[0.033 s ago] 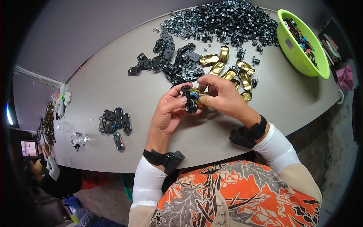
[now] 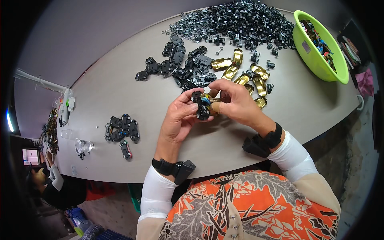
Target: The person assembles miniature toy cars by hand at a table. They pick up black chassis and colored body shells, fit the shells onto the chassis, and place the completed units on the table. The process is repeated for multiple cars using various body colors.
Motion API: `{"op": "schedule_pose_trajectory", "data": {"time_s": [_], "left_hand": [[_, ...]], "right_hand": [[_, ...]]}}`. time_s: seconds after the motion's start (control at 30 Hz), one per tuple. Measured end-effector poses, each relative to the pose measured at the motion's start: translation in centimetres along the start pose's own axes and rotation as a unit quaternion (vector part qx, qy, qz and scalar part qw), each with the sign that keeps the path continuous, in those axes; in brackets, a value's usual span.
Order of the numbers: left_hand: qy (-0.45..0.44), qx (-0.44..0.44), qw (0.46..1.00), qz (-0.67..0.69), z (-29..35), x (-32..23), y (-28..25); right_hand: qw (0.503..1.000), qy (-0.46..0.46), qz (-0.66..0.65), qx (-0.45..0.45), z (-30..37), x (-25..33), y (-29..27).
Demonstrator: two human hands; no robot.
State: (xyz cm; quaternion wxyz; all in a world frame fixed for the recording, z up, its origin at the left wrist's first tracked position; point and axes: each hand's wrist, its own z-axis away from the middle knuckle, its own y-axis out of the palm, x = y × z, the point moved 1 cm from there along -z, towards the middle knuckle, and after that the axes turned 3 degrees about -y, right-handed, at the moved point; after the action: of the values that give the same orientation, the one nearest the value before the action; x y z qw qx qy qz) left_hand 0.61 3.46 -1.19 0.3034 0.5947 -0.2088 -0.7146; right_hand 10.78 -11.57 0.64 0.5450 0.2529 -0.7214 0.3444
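Observation:
In front of me, over the table, my left hand [image 2: 180, 114] grips a black toy car chassis [image 2: 200, 112] with wheels between thumb and fingers. Against it is a toy car body [image 2: 214, 107] with gold and some blue on it, pinched by my right hand [image 2: 236, 100]; its fingers hide much of the body. Just beyond the right hand lie several shiny gold toy car bodies [image 2: 230, 72]. Past my left hand is a loose group of black chassis [image 2: 176, 58]. Left of my hands sits a small cluster of black-bottomed toy cars [image 2: 122, 127].
A large heap of wheel axles [image 2: 240, 24] covers the table's far side. At the right edge stands a tilted green basin [image 2: 340, 66] with colourful toy cars. A clear cup [image 2: 84, 146] is on the left. Another person [image 2: 52, 180] works at the far left.

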Motion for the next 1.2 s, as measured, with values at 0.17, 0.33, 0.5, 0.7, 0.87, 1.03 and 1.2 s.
{"op": "schedule_pose_trajectory", "data": {"time_s": [0.17,0.33,0.5,0.7,0.87,1.03,1.2], "left_hand": [[0.008,0.009,1.0,-0.005,0.1,0.2,0.1],[-0.023,-0.004,0.998,0.056,0.2,-0.1,-0.3],[-0.003,0.012,0.997,0.079,0.3,0.1,-0.5],[0.056,0.002,0.998,0.026,0.2,-0.3,0.6],[0.142,-0.018,0.976,-0.164,0.4,0.4,1.0],[0.125,-0.032,0.974,-0.188,0.5,0.6,1.0],[0.094,-0.055,0.991,-0.078,0.3,0.4,0.7]], "right_hand": [[0.994,-0.097,0.041,-0.017,0.2,1.3,0.5],[0.907,-0.363,0.21,-0.04,-0.1,1.4,0.6],[0.925,-0.342,0.161,0.027,0.4,2.3,1.0],[0.987,-0.05,-0.067,-0.136,0.4,0.3,0.4],[0.96,0.136,-0.237,-0.064,0.1,0.4,0.1],[0.97,0.085,-0.222,-0.043,0.1,-0.5,0.6],[0.972,0.034,-0.231,-0.042,0.1,0.0,0.6]]}}
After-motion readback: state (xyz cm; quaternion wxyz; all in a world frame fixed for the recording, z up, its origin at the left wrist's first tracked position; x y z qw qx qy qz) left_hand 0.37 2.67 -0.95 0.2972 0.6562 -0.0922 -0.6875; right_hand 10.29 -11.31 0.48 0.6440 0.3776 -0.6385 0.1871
